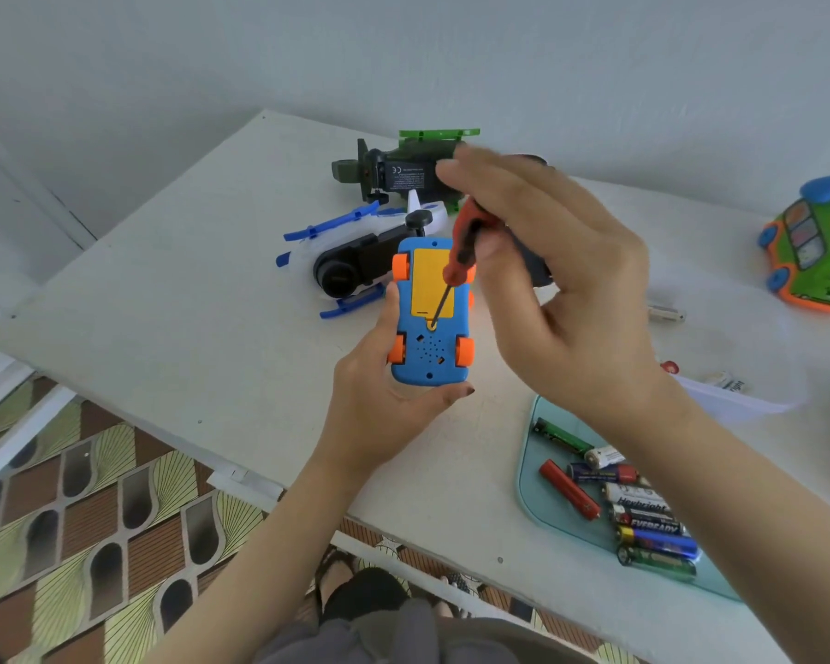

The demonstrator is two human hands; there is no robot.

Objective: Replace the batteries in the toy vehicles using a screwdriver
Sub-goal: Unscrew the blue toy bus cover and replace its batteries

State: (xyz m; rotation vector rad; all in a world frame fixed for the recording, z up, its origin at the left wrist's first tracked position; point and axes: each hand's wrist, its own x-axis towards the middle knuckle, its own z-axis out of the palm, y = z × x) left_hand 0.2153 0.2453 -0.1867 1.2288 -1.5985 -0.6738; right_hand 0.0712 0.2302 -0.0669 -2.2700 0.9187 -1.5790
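Observation:
My left hand (379, 400) grips a blue toy car (430, 352) with orange wheels, held underside up above the white table (188, 280). A yellow battery cover (434, 285) sits on the car's underside. My right hand (561, 289) holds a red-handled screwdriver (461, 254) from above, its thin shaft slanting down with the tip in the screw hole at the cover's near end.
A black, blue and white toy helicopter (351, 266) and a green toy plane (403, 170) lie behind the car. At the right edge stands a green and orange toy car (815, 251). A pale blue tray (547, 496) near me holds several batteries (643, 515); a clear tub (739, 395) sits behind it.

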